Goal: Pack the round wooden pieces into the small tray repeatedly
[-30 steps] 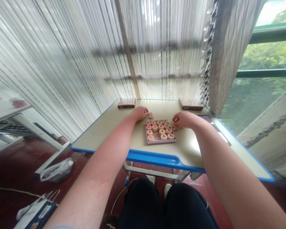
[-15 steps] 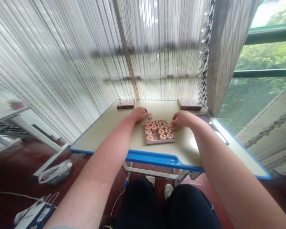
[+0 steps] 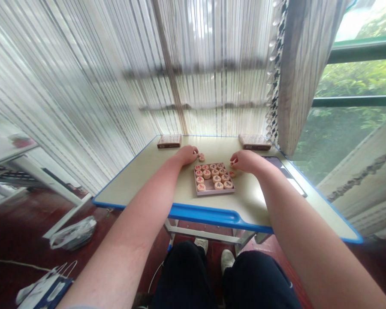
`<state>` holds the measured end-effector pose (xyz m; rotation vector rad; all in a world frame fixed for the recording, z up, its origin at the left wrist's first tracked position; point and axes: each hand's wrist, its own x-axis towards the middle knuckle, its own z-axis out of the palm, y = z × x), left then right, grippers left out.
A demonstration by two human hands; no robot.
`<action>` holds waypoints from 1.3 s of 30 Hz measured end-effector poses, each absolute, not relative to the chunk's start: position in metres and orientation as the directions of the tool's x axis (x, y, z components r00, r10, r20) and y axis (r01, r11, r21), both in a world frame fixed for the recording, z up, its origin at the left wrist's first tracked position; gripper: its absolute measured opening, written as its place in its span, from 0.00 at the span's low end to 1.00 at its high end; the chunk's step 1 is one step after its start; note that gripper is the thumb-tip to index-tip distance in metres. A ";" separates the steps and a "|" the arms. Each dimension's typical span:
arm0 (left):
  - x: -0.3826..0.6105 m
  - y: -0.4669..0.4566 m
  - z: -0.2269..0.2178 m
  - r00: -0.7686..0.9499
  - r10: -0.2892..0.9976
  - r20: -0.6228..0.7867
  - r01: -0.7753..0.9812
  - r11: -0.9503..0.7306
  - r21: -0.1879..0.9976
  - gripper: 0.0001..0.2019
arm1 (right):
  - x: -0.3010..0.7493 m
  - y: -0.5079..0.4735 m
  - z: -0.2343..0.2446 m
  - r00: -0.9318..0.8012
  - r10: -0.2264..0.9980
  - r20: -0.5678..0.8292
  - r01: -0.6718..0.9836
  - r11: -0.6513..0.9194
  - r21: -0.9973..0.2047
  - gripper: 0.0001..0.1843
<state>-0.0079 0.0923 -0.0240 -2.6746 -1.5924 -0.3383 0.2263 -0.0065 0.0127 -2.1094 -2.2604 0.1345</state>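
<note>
A shallow open box [image 3: 213, 194] on the table holds rows of round wooden Chinese chess pieces [image 3: 215, 172] with red and black characters; bare floor shows in its lower middle. My left hand [image 3: 188, 154] is beyond the box's left far corner, fingers curled and closed; whatever they may hold is hidden. Right by its fingertips are loose red-marked pieces [image 3: 201, 158], apparently stacked. At the box's right side my right hand [image 3: 242, 161] pinches a chess piece [image 3: 232, 163] between thumb and fingers. Below that, another loose piece [image 3: 232, 174] lies against the box's right edge.
Two flat brown boxes [image 3: 169, 141] [image 3: 254, 141] lie along the table's far edge. A phone-like dark and white slab [image 3: 283, 171] rests on the right beyond my forearm. The table [image 3: 141, 180] has a blue rim; striped curtains hang behind it, and bags sit on the floor at left.
My right hand has risen slightly, and a piece now shows between its fingertips above the loose one. The left hand stays in nearly the same place by its pieces.
</note>
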 end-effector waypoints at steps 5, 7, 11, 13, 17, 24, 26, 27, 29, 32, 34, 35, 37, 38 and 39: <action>-0.008 0.092 -0.024 0.459 0.867 0.192 0.869 -0.483 0.104 0.16 | 0.228 -0.006 0.012 -0.076 0.997 0.015 0.995 0.077 -0.071 0.13; -0.008 0.093 -0.025 0.461 0.866 0.194 0.868 -0.485 0.103 0.16 | 0.226 -0.009 0.015 -0.087 0.994 0.071 0.992 0.093 -0.086 0.12; -0.008 0.093 -0.024 0.453 0.870 0.195 0.872 -0.478 0.109 0.16 | 0.209 -0.025 0.028 -0.185 0.966 0.181 0.957 0.219 -0.189 0.13; -0.008 0.091 -0.023 0.454 0.870 0.193 0.872 -0.479 0.104 0.16 | 0.197 -0.038 0.034 -0.293 0.931 0.220 0.900 0.346 -0.266 0.12; -0.006 0.087 -0.020 0.458 0.868 0.191 0.870 -0.482 0.105 0.16 | 0.180 -0.059 0.040 -0.498 0.854 0.152 0.788 0.519 -0.332 0.11; -0.007 0.086 -0.019 0.455 0.870 0.191 0.873 -0.478 0.099 0.16 | 0.174 -0.064 0.034 -0.607 0.792 0.059 0.756 0.599 -0.265 0.08; -0.007 0.086 -0.019 0.451 0.872 0.189 0.875 -0.474 0.099 0.16 | 0.173 -0.063 0.033 -0.608 0.793 0.037 0.764 0.597 -0.245 0.08; -0.006 0.086 -0.019 0.449 0.874 0.189 0.876 -0.472 0.101 0.16 | 0.173 -0.063 0.032 -0.608 0.794 0.024 0.768 0.595 -0.236 0.08; -0.006 0.086 -0.019 0.447 0.875 0.187 0.877 -0.470 0.104 0.16 | 0.172 -0.062 0.030 -0.619 0.785 0.002 0.765 0.604 -0.225 0.09; -0.006 0.086 -0.019 0.448 0.874 0.189 0.877 -0.471 0.098 0.16 | 0.172 -0.061 0.027 -0.642 0.767 -0.014 0.748 0.622 -0.231 0.10; -0.006 0.088 -0.020 0.450 0.873 0.188 0.877 -0.472 0.091 0.16 | 0.173 -0.061 0.026 -0.651 0.759 -0.018 0.737 0.626 -0.254 0.10; -0.006 0.089 -0.021 0.452 0.872 0.188 0.876 -0.474 0.089 0.16 | 0.173 -0.061 0.026 -0.652 0.758 -0.021 0.734 0.624 -0.268 0.10; -0.007 0.091 -0.022 0.453 0.871 0.187 0.875 -0.475 0.090 0.16 | 0.173 -0.060 0.027 -0.646 0.762 -0.032 0.736 0.612 -0.290 0.10; -0.007 0.092 -0.023 0.452 0.872 0.188 0.876 -0.474 0.092 0.16 | 0.173 -0.060 0.027 -0.643 0.765 -0.036 0.739 0.606 -0.295 0.10; -0.007 0.092 -0.023 0.451 0.873 0.187 0.876 -0.473 0.096 0.16 | 0.173 -0.060 0.027 -0.639 0.768 -0.039 0.742 0.602 -0.294 0.10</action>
